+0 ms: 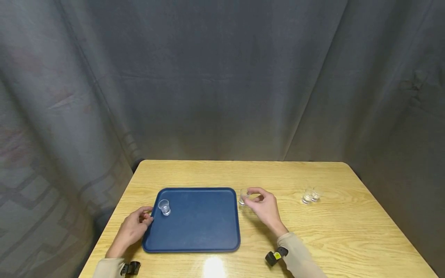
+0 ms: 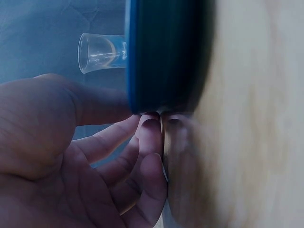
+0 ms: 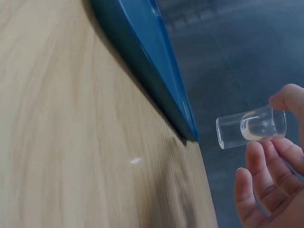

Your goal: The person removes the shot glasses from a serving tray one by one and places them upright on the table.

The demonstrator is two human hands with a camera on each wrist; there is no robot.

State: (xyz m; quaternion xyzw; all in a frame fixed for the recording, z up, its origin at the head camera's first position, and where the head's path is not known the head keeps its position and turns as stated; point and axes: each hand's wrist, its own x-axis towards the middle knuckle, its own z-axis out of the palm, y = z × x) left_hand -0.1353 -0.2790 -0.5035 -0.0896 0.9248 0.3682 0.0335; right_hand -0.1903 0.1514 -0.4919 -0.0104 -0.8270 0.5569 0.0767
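Note:
My left hand (image 1: pixel 133 227) is at the left edge of a blue tray (image 1: pixel 198 227), pinching its rim with the thumb above and curled fingertips low against the edge. A clear shot glass (image 1: pixel 165 208) stands upright on the tray near that side; the left wrist view also shows this shot glass (image 2: pixel 99 53). Beyond the tray's right edge, my right hand (image 1: pixel 265 206) holds a second shot glass (image 1: pixel 242 197) by its upper part, between thumb and fingers. The right wrist view shows the held shot glass (image 3: pixel 237 129) raised off the table, thick base downward.
Two more shot glasses (image 1: pixel 307 196) stand close together on the wooden table (image 1: pixel 333 231), to the right of my right hand. Grey curtains (image 1: pixel 215 77) hang behind the table and along its sides.

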